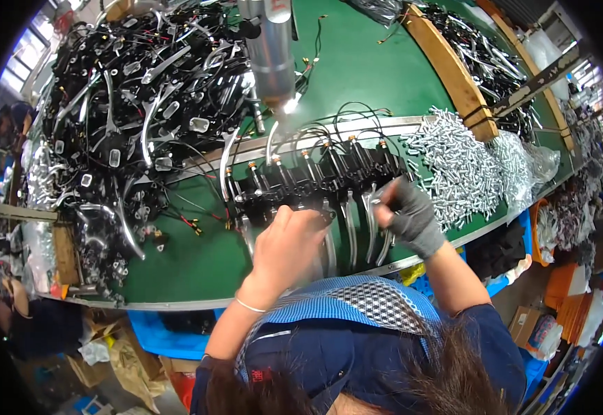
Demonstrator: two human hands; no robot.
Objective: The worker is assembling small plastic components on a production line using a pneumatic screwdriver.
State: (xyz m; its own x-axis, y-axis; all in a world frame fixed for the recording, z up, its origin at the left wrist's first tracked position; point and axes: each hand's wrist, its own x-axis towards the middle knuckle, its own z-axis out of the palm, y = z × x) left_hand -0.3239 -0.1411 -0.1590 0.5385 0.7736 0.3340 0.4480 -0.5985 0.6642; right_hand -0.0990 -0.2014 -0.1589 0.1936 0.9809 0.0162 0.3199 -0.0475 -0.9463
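the fingers (301,220) of the left hand (279,243) are bent inward and blurred, a dark bit showing at their tips; i cannot tell whether they pinch it. on the right hand (413,218), which wears a grey glove, forefinger and thumb curl toward each other near the levers; whether they close on anything is hidden.

the row of levers (294,185) lies just in front of the metal rail (402,126), side by side along it. the black brackets sit nearest the rail, and the silver handles (350,235) point away from it, toward the person. each lever looks stiff and fairly light, its bare handle smooth and likely slippery, so the chunky bracket seems the surer hold. the thin cables (357,112), looping up over the rail, look soft and easy to snag or strain; better not to lift by those.

farther out, a metal tool (271,62) hangs above the rail. a big heap of levers (128,104) spreads left of and behind the rail, while a pile of pins (453,173) lies at its right end, with a wooden board (446,62) beyond on the green table (357,55).
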